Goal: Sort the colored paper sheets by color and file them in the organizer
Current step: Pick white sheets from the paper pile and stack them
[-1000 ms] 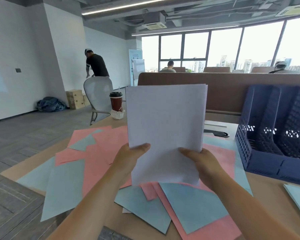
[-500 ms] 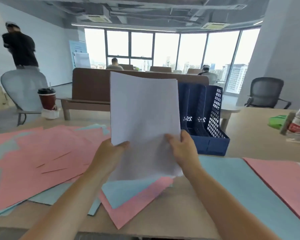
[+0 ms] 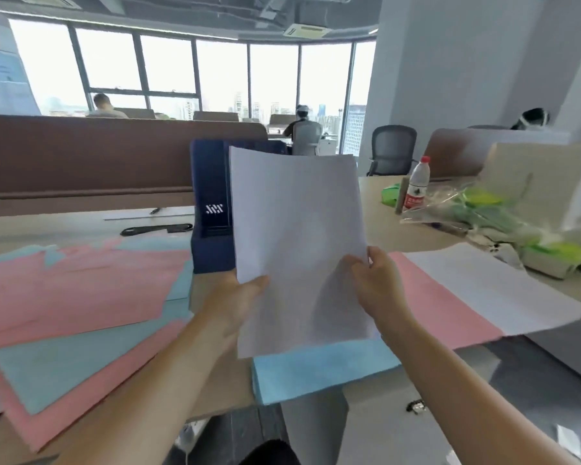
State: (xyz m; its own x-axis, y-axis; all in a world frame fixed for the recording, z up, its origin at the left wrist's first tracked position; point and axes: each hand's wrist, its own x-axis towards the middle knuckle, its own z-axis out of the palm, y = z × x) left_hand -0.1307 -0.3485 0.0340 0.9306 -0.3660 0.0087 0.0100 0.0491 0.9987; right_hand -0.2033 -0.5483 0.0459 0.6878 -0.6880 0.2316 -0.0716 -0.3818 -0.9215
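A: Left hand [image 3: 239, 298] and right hand [image 3: 378, 290] each pinch the white sheets [image 3: 296, 223] low at the sides, upright, just in front of the navy organizer [image 3: 210, 182].
B: Light and floppy, I'd judge; support both side edges.

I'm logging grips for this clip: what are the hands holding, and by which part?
White paper, held by both hands: the left hand grips its lower left edge, the right hand its lower right edge.
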